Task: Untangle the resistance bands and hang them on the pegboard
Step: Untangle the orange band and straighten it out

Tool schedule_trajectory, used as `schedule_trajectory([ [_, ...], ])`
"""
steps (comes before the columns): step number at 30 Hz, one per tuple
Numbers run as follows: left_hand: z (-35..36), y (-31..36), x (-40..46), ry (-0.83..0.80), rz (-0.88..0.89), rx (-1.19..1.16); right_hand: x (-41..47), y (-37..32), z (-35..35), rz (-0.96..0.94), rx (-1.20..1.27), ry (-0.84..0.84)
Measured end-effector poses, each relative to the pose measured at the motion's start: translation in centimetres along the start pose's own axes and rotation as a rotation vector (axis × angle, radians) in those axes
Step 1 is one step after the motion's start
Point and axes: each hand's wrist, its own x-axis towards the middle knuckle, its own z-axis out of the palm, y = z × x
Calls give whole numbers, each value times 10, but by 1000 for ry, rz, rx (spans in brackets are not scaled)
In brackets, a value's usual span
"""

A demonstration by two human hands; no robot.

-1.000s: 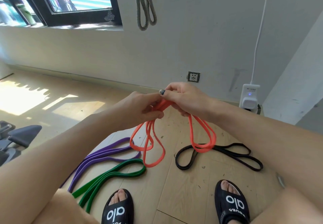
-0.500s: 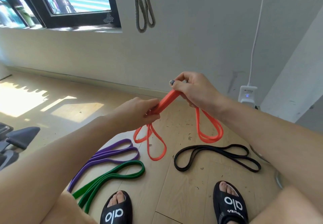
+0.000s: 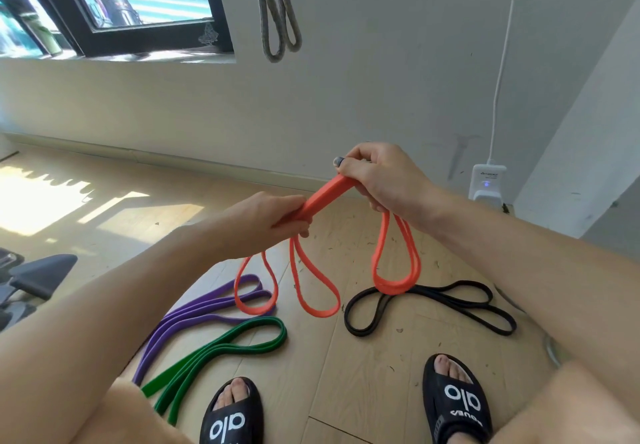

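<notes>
On the pale wood floor (image 3: 363, 374), left of the black band (image 3: 450, 299), the left hand (image 3: 266, 221) and then the right hand (image 3: 384, 180) curl tight round the orange band (image 3: 327, 195), whose dangling loops may re-knot if either pulls unevenly.

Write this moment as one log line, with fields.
left hand: grips orange band | right hand: grips orange band | floor: purple band, green band, black band

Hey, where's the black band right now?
In the head view the black band lies flat on the wooden floor, right of centre, just beyond the right sandal, with the orange band hanging over its left loop.
</notes>
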Motion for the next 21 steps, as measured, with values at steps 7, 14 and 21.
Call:
schedule_trajectory([
  [7, 2, -1, -2, -4, -1, -64, 1, 2, -1, 7, 6, 6],
  [14, -5, -1, -4, 74, -24, -131, 4, 11, -8, 39, -17, 49],
  [21, -6, -7, -3, 54, 8, -42, 5, 11, -6, 33, -34, 59],
])
